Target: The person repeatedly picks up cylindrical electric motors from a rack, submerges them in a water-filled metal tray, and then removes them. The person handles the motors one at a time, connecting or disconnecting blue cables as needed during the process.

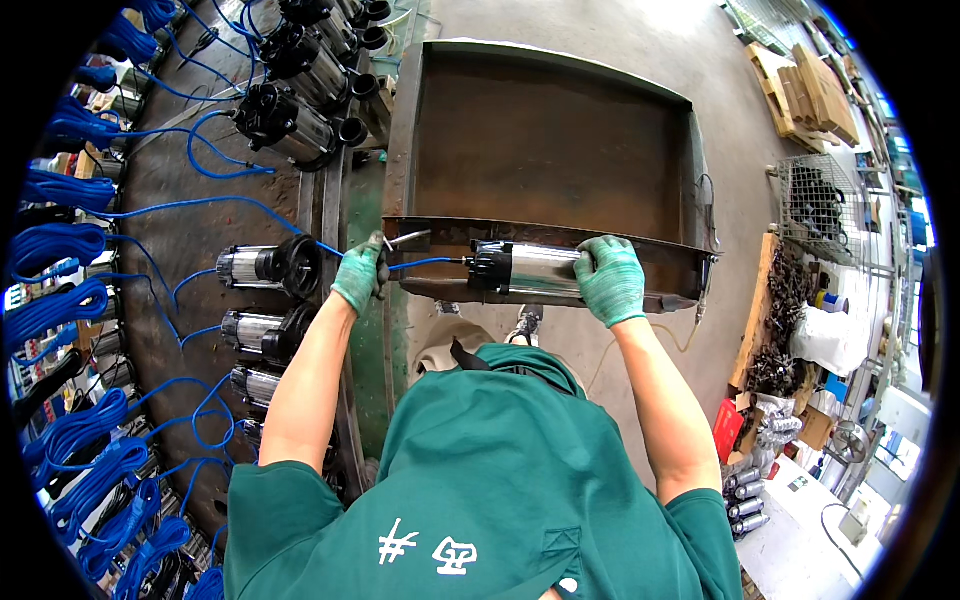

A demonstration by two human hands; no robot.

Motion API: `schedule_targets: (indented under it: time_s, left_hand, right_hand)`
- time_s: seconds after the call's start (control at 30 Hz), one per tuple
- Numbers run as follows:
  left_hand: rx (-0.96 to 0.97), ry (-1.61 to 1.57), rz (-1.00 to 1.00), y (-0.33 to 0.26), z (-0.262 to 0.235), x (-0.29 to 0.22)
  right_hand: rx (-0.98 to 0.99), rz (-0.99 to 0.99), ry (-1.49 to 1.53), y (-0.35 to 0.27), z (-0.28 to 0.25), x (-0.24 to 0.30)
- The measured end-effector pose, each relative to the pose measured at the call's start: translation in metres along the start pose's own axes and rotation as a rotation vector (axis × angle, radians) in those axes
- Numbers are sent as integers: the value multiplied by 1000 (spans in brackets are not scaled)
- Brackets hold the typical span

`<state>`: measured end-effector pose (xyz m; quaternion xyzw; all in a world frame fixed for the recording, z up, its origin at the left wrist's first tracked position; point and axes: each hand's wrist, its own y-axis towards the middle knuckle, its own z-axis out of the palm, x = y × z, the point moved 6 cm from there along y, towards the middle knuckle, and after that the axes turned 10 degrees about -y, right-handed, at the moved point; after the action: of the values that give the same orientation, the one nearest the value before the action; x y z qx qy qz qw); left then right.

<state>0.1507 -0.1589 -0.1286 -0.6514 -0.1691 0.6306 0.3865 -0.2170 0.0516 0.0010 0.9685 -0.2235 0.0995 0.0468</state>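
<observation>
Holding a steel submersible pump (525, 270) on the near rim of the rusty metal tank (545, 140), black end pointing left. Right hand (610, 280) in a green glove wraps the shiny body, fingers closed over it. Left hand (360, 275), also gloved, clamps a small metal tool (405, 238) by the blue cable (425, 264) leaving the pump's black end. Judgement: keep the right grip firm so the round body can't roll off the rim; keep cable slack. More pumps (265, 265) lie left.
</observation>
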Motion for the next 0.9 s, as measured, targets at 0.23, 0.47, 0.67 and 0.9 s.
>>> schedule_targets:
  time_s: [0.23,0.47,0.67,0.9]
  left_hand:
    - [-418,732,613,0,-39,-8]
    - [-215,-186,81,-5,-47,37]
    - [119,-167,535,-62,12,-19]
    - [289,888,583,-133,151,-29]
  right_hand:
    - [-23,-8,7,0,0,0]
    - [-12,-4,24,-3,-2,1]
    - [-11,17,11,-4,-1,-4]
    - [9,73,175,-3,-6,-9]
